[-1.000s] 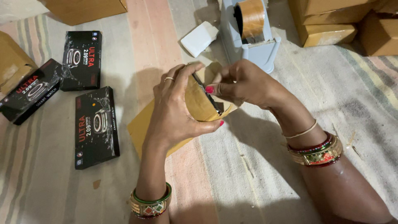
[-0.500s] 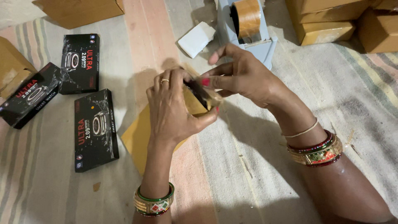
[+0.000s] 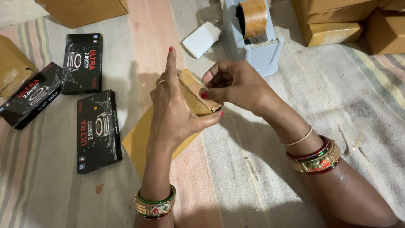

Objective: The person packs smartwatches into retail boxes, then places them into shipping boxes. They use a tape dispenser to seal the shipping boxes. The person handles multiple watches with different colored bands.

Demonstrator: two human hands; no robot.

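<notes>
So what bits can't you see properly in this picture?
Head view only:
- Small brown parcel: mostly hidden behind the left hand and right hand.
- Flat brown envelope on the floor: partly hidden under the left hand.
- Cardboard boxes: cut off by the top edge.
- Tape dispenser: top cut off.

A single head-worn camera looks steeply down from above and close in, at arm's length, onto a striped floor mat [image 3: 261, 169]. The view faces forward over a grey tape dispenser [image 3: 253, 36], which sits at the top centre. Both forearms enter from the bottom edge, below the dispenser.
</notes>
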